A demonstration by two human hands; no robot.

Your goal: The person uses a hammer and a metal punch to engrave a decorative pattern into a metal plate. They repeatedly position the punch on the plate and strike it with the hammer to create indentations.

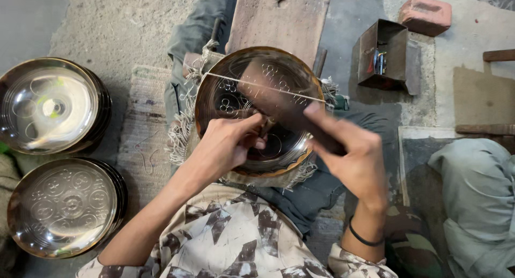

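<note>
Brass plate (252, 95) in the lap, punch and hammer at work.
Head view: left hand (228, 141) pinches a small punch (265, 127) on the plate; right hand (354, 160) grips a dark hammer (284, 104). Best keep the punch upright, taps light.

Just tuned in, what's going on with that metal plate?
A seated person works on a round metal plate propped in their lap. The left hand pinches a small tool against the plate's patterned face, while the right hand holds a dark, motion-blurred bar above it. Two stacks of plates sit beside the left arm.
</note>
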